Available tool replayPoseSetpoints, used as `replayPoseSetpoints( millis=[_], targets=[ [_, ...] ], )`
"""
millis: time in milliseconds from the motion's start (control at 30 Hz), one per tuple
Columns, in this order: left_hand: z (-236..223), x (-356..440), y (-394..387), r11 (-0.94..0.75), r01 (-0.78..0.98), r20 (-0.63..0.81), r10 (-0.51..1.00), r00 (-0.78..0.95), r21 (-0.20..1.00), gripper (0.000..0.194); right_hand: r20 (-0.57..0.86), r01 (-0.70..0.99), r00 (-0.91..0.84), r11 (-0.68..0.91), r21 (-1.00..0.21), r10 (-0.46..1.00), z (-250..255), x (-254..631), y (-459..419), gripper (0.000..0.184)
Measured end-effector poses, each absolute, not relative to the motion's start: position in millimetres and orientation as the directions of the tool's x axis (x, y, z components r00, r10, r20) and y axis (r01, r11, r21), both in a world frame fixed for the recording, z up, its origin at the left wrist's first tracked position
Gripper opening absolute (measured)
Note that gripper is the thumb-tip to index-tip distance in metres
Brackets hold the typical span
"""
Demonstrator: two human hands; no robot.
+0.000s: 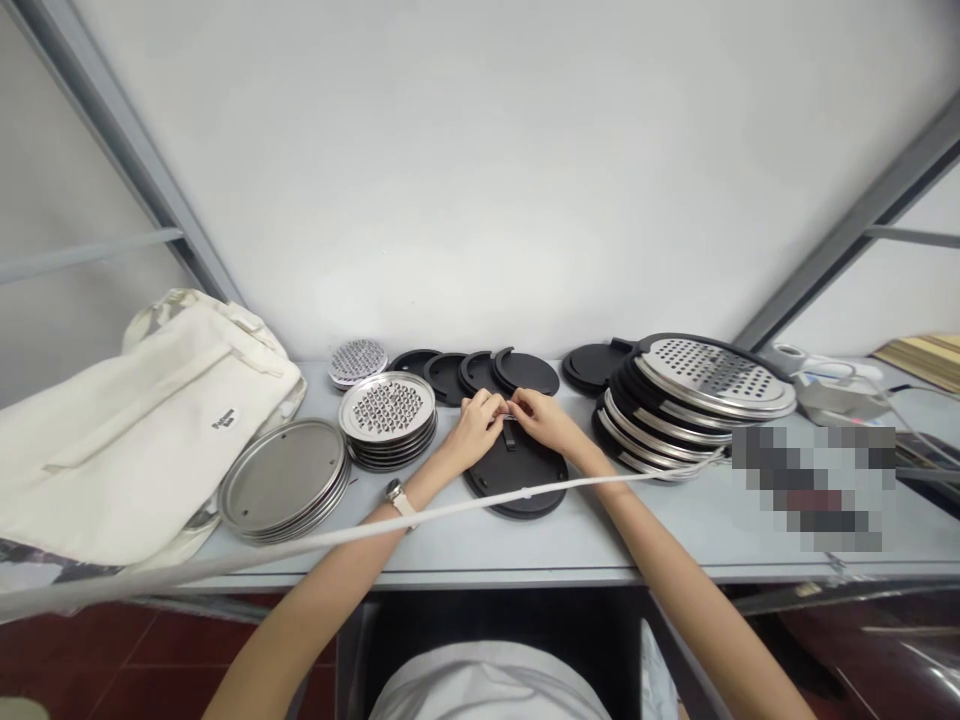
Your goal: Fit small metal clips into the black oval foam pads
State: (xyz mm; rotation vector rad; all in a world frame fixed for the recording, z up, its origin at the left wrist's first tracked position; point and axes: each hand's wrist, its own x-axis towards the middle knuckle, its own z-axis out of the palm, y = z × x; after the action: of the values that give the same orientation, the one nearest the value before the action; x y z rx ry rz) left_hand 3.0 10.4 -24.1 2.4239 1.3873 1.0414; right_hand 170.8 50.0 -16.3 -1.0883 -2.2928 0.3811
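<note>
A black round base lies flat on the table in front of me, with a short black tab near its far edge. My left hand is closed in a pinch at that far edge, a watch on its wrist. From the other side my right hand pinches close to the left fingertips. What sits between the fingers is too small and covered to make out. To the left stands a stack of round metal grater plates. On the right rises a stack of black-rimmed discs with a perforated metal plate on top.
Several black round pieces lie along the wall. Plain metal discs are piled at the left beside a cream bag. A white cord crosses before my forearms. Metal frame posts flank the table.
</note>
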Motion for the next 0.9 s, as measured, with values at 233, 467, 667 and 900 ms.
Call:
replayPoseSetpoints(
  millis=[233, 467, 667, 900],
  targets=[
    [-22.6, 1.5, 9.8, -0.554, 0.688, 0.507, 0.806, 0.304, 0.468, 0.017, 0.370, 0.576, -0.539, 0.652, -0.494, 0.757, -18.1, 171.4, 50.8, 0.016],
    [-21.1, 2.4, 9.6, -0.541, 0.636, 0.550, 0.808, 0.212, 0.549, 0.016, 0.375, 0.554, -0.544, 0.657, -0.511, 0.750, -13.8, 171.6, 50.2, 0.022],
    [-18.9, 3.5, 10.2, -0.554, 0.616, 0.574, 0.796, 0.195, 0.560, 0.016, 0.364, 0.527, -0.561, 0.660, -0.536, 0.744, -8.0, 173.8, 48.9, 0.028],
    [-16.3, 1.6, 11.0, -0.538, 0.632, 0.571, 0.801, 0.179, 0.558, 0.017, 0.345, 0.456, -0.589, 0.653, -0.605, 0.731, -7.8, 180.0, 51.0, 0.018]
  ],
)
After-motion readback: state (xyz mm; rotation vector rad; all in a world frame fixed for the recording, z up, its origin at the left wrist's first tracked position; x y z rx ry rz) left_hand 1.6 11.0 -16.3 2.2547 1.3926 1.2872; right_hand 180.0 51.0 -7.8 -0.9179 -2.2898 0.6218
